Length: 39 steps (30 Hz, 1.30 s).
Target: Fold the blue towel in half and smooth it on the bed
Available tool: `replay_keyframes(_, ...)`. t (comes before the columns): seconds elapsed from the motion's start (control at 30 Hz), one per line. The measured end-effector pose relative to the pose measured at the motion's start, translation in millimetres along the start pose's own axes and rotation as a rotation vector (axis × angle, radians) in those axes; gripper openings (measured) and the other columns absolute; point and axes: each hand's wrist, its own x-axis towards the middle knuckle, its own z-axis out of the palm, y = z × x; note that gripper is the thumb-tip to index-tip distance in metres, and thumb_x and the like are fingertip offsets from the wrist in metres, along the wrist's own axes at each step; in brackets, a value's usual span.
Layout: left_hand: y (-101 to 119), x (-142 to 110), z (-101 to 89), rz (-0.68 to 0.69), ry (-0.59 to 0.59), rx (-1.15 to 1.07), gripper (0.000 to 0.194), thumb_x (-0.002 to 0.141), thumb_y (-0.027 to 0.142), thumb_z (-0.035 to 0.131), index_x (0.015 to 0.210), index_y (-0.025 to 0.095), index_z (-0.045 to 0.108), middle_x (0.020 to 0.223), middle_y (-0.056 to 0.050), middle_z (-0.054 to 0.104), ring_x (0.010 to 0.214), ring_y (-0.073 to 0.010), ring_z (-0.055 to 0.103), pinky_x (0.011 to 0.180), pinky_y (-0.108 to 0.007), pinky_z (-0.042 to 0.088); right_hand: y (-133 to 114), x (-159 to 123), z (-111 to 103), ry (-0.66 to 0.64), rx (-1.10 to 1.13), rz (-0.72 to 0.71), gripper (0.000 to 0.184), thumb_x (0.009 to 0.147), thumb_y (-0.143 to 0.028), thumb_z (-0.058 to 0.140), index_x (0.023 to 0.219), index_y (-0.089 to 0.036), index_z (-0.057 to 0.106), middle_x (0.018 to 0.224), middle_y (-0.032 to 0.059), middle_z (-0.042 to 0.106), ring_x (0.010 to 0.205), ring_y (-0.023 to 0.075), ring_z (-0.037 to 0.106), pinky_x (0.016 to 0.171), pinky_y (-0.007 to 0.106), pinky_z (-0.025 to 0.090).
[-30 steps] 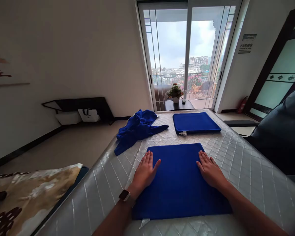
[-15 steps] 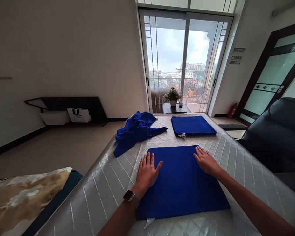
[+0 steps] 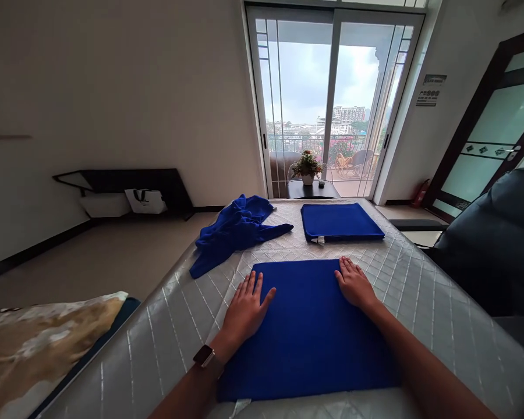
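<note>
A flat rectangle of blue cloth (image 3: 305, 337) lies on the near part of a pale, quilt-patterned mattress (image 3: 157, 337), squarely in front of the person. The left hand (image 3: 245, 308) rests palm down along its left edge, fingers stretched out toward the far left corner, thumb spread inward over the fabric. The right hand (image 3: 356, 284) lies over the far right corner, its fingers also straight and pointing away. Both sets of fingers are loose and extended, grasping nothing; how hard they press is difficult to judge from this angle. A dark-faced watch (image 3: 204, 355) sits on the left wrist, and a white tag (image 3: 241, 404) sticks out from the near edge of the cloth, toward the left. Farther up the mattress, a crumpled blue cloth (image 3: 240, 230) lies to the left with one end trailing rightward, and a neatly folded blue cloth (image 3: 343, 221) lies to the right, with a small white label at its near edge. Beyond the mattress, a potted plant (image 3: 308, 169) stands before the glass sliding door (image 3: 331, 105). A brown-and-cream patterned cover (image 3: 48, 340) shows at lower left, and a dark padded seat (image 3: 502, 233) at right.
</note>
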Motion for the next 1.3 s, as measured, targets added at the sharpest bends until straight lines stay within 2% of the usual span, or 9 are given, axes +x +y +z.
replay_keyframes(0.3, -8, 8, -5.7, 0.01, -0.061, 0.069, 0.08, 0.1, 0.069, 0.021, 0.16, 0.016, 0.03, 0.167, -0.015, 0.026, 0.155, -0.0291, 0.025, 0.124, -0.052, 0.026, 0, 1, 1, 0.022, 0.071, -0.003, 0.067, 0.105, -0.041, 0.019, 0.162, -0.006, 0.023, 0.169, 0.0084, 0.019, 0.157, 0.019, 0.014, 0.126, 0.038, 0.007)
replay_keyframes(0.4, 5, 15, -17.1, -0.025, -0.066, 0.144, 0.087, 0.098, 0.073, 0.023, 0.158, 0.012, 0.035, 0.165, -0.018, 0.031, 0.154, -0.0326, 0.026, 0.124, -0.053, 0.024, -1, 1, 0, 0.033, 0.09, -0.004, 0.067, 0.105, -0.041, 0.019, 0.161, -0.005, 0.023, 0.169, 0.0092, 0.019, 0.157, 0.0194, 0.013, 0.127, 0.039, 0.007)
replay_keyframes(0.53, 63, 31, -21.4, 0.183, -0.027, 0.131, 0.08, 0.101, 0.068, 0.022, 0.154, 0.013, 0.044, 0.162, -0.015, 0.038, 0.153, -0.0297, 0.03, 0.125, -0.049, 0.026, -2, 0, -2, 0.037, 0.101, -0.012, 0.067, 0.105, -0.04, 0.02, 0.162, -0.005, 0.023, 0.169, 0.0092, 0.02, 0.157, 0.02, 0.013, 0.127, 0.039, 0.007)
replay_keyframes(0.7, 162, 53, 3.9, 0.41, -0.027, -0.041, 0.068, 0.105, 0.058, 0.022, 0.149, 0.014, 0.05, 0.156, -0.014, 0.049, 0.148, -0.0254, 0.041, 0.123, -0.044, 0.033, 1, -1, -1, 0.038, 0.071, -0.028, 0.065, 0.105, -0.037, 0.021, 0.161, -0.005, 0.024, 0.169, 0.0102, 0.02, 0.157, 0.021, 0.015, 0.126, 0.04, 0.009)
replay_keyframes(0.77, 187, 60, 16.2, 0.439, 0.004, -0.081, 0.064, 0.107, 0.053, 0.022, 0.149, 0.015, 0.05, 0.156, -0.015, 0.05, 0.148, -0.0255, 0.041, 0.122, -0.046, 0.033, 2, -1, 1, 0.026, 0.049, -0.042, 0.063, 0.103, -0.03, 0.022, 0.162, -0.007, 0.023, 0.169, 0.0092, 0.019, 0.157, 0.0202, 0.014, 0.126, 0.039, 0.009)
replay_keyframes(0.83, 197, 65, 25.4, 0.441, 0.014, -0.098, 0.062, 0.108, 0.05, 0.021, 0.15, 0.015, 0.048, 0.156, -0.015, 0.049, 0.149, -0.0258, 0.04, 0.123, -0.048, 0.032, 4, 0, 1, 0.02, 0.038, -0.049, 0.063, 0.102, -0.026, 0.023, 0.163, -0.009, 0.023, 0.17, 0.0077, 0.018, 0.157, 0.0192, 0.013, 0.126, 0.038, 0.009)
replay_keyframes(0.93, 191, 68, 30.8, 0.414, -0.01, -0.089, 0.064, 0.107, 0.052, 0.02, 0.153, 0.015, 0.044, 0.159, -0.015, 0.045, 0.151, -0.0255, 0.035, 0.124, -0.048, 0.03, 3, 0, 1, 0.026, 0.045, -0.048, 0.062, 0.104, -0.03, 0.022, 0.162, -0.01, 0.024, 0.17, 0.008, 0.019, 0.157, 0.0194, 0.013, 0.126, 0.038, 0.009)
replay_keyframes(1.07, 161, 66, 24.8, 0.343, -0.062, -0.063, 0.069, 0.105, 0.058, 0.021, 0.157, 0.017, 0.038, 0.163, -0.013, 0.038, 0.153, -0.0252, 0.03, 0.126, -0.047, 0.025, 0, 0, 0, 0.046, 0.071, -0.025, 0.065, 0.105, -0.038, 0.021, 0.162, -0.007, 0.024, 0.169, 0.0094, 0.021, 0.157, 0.02, 0.015, 0.126, 0.038, 0.008)
replay_keyframes(1.3, 67, 58, 3.3, 0.186, -0.085, -0.006, 0.075, 0.103, 0.063, 0.016, 0.158, 0.016, 0.037, 0.165, -0.014, 0.033, 0.155, -0.0263, 0.026, 0.126, -0.049, 0.022, 0, 0, 0, 0.036, 0.06, -0.008, 0.065, 0.106, -0.039, 0.02, 0.162, -0.008, 0.024, 0.169, 0.0078, 0.021, 0.157, 0.0186, 0.015, 0.126, 0.037, 0.006)
